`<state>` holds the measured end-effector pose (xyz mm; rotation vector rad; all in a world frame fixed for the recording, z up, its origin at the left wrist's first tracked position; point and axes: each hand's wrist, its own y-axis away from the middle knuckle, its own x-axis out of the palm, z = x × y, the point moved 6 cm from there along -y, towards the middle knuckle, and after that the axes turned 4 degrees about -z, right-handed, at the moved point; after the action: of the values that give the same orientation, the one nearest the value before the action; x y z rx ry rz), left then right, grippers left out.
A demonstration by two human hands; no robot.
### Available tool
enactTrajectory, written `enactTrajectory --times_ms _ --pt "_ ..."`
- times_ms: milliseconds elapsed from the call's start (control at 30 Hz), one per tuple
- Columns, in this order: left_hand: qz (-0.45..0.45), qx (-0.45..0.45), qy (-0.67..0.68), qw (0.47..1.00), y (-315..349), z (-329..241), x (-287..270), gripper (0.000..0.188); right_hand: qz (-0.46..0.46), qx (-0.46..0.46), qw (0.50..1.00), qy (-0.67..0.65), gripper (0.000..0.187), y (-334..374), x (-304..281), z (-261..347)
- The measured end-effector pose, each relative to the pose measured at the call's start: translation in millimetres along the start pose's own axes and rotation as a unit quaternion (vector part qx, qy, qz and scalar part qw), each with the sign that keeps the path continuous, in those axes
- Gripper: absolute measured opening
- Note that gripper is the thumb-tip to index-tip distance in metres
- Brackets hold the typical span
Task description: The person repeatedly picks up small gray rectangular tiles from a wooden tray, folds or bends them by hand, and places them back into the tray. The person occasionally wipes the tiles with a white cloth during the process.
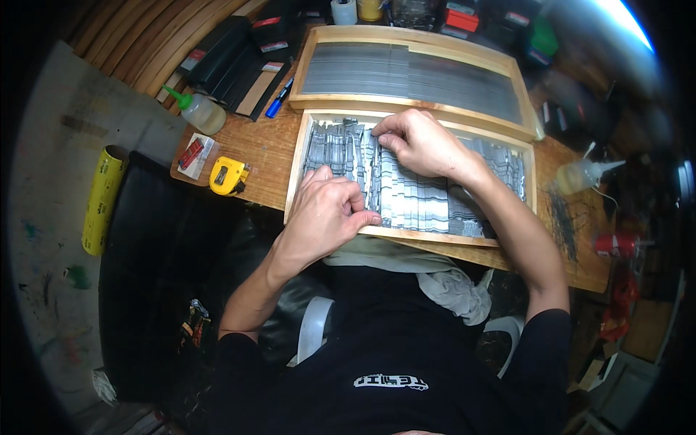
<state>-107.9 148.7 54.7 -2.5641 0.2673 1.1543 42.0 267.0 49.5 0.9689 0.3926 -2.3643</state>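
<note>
A shallow wooden tray [533,181] lies before me, packed with rows of thin grey metal strips [415,194]. At the near end of the rows, the thumb and curled fingers of my left hand [324,208] close on a narrow strip. My right hand [420,145] pinches at the far end of about the same row, fingertips together. Between the two hands a thin dark metal strip [375,174] runs upright among the others; my fingers cover its ends. Behind the tray stands a second wooden frame [406,104] holding flat grey sheets [355,69].
Left on the wooden table [264,152] are a yellow tape measure [228,176], a blue marker [279,99], a green-tipped bottle [199,112] and black boxes [225,54]. Another squeeze bottle [580,176] stands right. Beyond it is a red can [615,245]. A yellow roll [105,199] lies far left.
</note>
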Motion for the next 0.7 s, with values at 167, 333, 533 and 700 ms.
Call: enactTrajectory --times_ms 167,333,533,700 --pt "0.003 -0.013 0.000 1.000 0 2 2 0.037 0.018 0.084 0.993 -0.078 0.023 -3 4 -6" --pt "0.008 -0.011 0.017 1.000 -3 -1 -2 0.033 -0.002 0.140 0.973 -0.185 0.014 -4 7 -14" --pt "-0.114 -0.083 0.403 0.904 -37 18 -28 0.037 -0.054 0.111 0.942 -0.312 0.015 5 -21 27" --pt "0.006 -0.077 0.465 0.882 -64 8 -41 0.050 -0.066 -0.053 0.970 -0.228 0.025 2 -47 66"
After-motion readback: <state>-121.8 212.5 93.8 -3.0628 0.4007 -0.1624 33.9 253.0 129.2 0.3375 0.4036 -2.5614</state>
